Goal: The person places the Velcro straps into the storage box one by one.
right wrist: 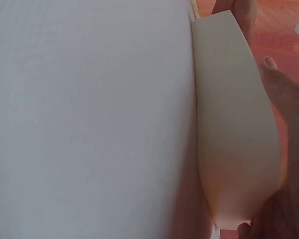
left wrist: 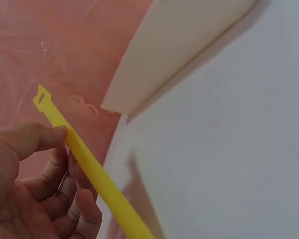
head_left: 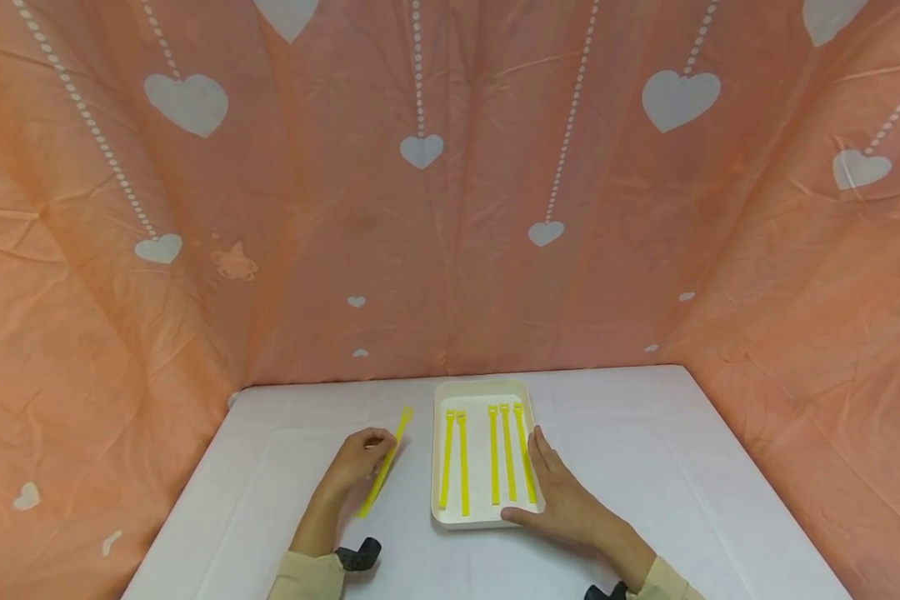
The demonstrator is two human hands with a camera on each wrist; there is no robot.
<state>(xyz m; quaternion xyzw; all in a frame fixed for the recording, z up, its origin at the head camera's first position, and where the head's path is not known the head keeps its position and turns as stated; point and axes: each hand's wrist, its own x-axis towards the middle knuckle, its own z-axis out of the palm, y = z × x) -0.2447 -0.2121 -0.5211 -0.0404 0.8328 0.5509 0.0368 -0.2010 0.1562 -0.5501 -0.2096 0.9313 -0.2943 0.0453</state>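
Note:
My left hand (head_left: 360,458) pinches a yellow hook-and-loop cable tie (head_left: 378,487) between thumb and fingers, left of the tray. In the left wrist view the slotted head of this cable tie (left wrist: 89,164) points up past the thumb, and its tail runs down to the lower right. A shallow white tray (head_left: 477,450) holds more yellow ties: two on its left side and three on its right, heads toward the far end. Against the tray's right side rests my right hand (head_left: 570,504), fingers extended along the wall and thumb at the near right corner.
A white cloth covers the table (head_left: 645,442). Behind it and at both sides hangs a peach curtain (head_left: 480,317) with white hearts. Dark wrist-worn devices (head_left: 360,554) sit at the sleeve cuffs.

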